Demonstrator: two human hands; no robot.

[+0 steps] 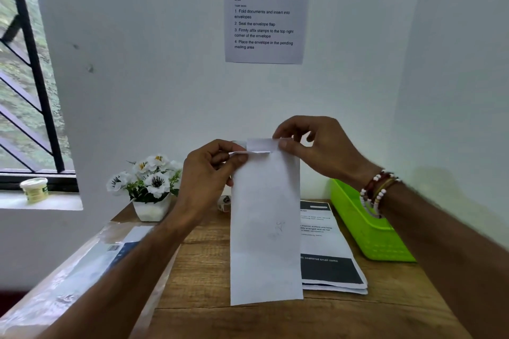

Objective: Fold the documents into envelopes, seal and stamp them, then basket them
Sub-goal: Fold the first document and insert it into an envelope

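Observation:
A long white envelope (265, 228) hangs upright in the air above the wooden desk (209, 270), its short flap (260, 144) at the top bent over. My left hand (209, 173) pinches the envelope's upper left corner. My right hand (316, 146) pinches the flap at the upper right. Behind the envelope, printed documents (327, 253) lie stacked on the desk. A green plastic basket (363, 228) stands at the desk's right side, partly behind my right wrist.
A white pot of artificial flowers (150, 187) stands at the desk's back left. A clear plastic packet of envelopes (82, 270) lies along the left edge. A small roll (224, 202) sits behind the envelope. An instruction sheet (265, 8) hangs on the wall. A jar (34, 190) rests on the windowsill.

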